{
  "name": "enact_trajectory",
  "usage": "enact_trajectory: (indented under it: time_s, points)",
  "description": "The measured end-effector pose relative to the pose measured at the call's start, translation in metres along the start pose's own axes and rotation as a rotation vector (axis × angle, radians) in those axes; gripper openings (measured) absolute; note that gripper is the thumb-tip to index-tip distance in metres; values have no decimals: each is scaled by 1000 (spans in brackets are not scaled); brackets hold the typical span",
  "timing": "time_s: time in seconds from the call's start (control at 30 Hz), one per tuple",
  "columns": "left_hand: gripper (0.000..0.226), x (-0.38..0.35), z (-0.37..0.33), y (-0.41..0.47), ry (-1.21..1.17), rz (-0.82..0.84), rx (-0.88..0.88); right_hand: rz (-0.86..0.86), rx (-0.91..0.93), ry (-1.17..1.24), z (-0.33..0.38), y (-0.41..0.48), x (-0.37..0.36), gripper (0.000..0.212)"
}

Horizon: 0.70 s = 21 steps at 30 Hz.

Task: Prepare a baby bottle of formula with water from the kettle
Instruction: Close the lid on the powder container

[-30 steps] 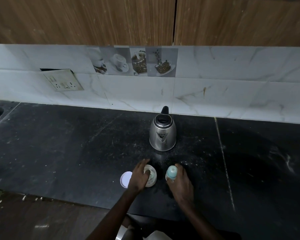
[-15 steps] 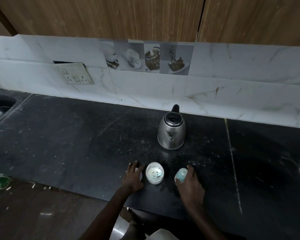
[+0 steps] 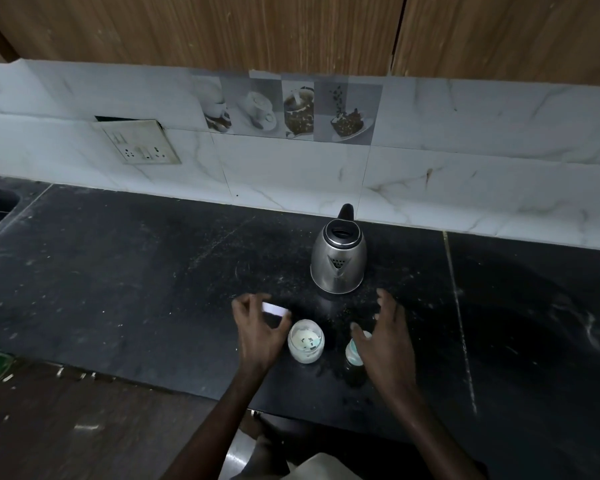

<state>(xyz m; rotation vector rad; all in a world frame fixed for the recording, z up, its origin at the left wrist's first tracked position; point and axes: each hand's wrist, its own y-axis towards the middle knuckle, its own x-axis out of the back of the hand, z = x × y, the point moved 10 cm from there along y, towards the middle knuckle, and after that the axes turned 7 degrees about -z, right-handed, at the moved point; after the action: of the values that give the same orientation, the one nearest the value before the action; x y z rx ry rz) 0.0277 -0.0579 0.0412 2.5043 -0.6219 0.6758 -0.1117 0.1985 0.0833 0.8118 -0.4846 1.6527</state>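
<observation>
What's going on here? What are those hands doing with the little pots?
A person is at a black stone counter making a baby's bottle. Their left hand pinches a flat white round lid, held up beside a small open white jar with something pale inside. Their right hand hovers with spread fingers over a small baby bottle with a teal top. A shiny steel kettle stands behind them, untouched.
</observation>
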Motion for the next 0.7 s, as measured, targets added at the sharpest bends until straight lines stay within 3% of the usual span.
enact_trajectory:
  time_s: [0.1, 0.17, 0.23, 0.33, 0.47, 0.53, 0.6, 0.7]
  points:
    - [46, -12, -44, -21, -178, 50, -123, 295, 51, 218, 33, 12, -43, 82]
    - [44, -23, -54, -38, -269, 94, -132, 524, 134, 168, 52, 8, -74, 86]
    - [42, -27, -49, -47, -324, 86, -92, 644, 225, 21, 59, 2, -95, 83]
    - [52, -31, -32, -51, -334, 102, -37, 652, 242, -68, 56, 2, -110, 85]
    - [126, -56, 13, -57, -206, 293, 96, 660, 333, -200, 51, -1, -125, 92]
    - [147, -69, 34, -66, -143, 437, 153, 685, 387, -254, 48, -8, -133, 90]
    - [150, -77, 43, -72, -137, 523, 179, 711, 436, -277, 49, -13, -141, 86]
    - [142, -81, 50, -74, -116, 519, 232, 736, 502, -331, 53, -20, -148, 83]
